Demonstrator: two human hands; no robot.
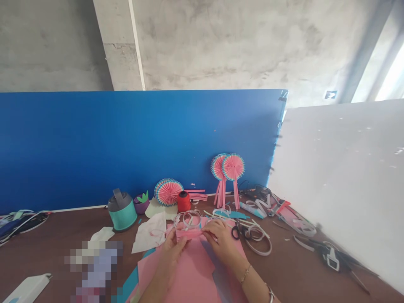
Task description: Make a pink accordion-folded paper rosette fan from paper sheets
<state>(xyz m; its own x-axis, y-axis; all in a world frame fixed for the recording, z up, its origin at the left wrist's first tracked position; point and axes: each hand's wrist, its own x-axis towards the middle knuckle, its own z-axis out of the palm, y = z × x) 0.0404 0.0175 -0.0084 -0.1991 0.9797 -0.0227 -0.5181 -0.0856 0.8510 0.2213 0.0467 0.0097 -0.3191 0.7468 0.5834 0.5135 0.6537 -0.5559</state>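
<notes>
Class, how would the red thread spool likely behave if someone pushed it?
The red thread spool might tip under a high push, standing upright and taller than wide. Once over, it could roll, since its sides look rounded.

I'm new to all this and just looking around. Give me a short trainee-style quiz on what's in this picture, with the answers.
1. What do the left hand and right hand hold between them?
2. True or false: in the picture, the teal-and-grey container stands to the left of the red spool.
3. What colour is the upright panel directly behind the two overlapping paper rosettes?
a) white
b) blue
c) green

Key:
1. A narrow piece of pink paper.
2. True.
3. b) blue.
</notes>
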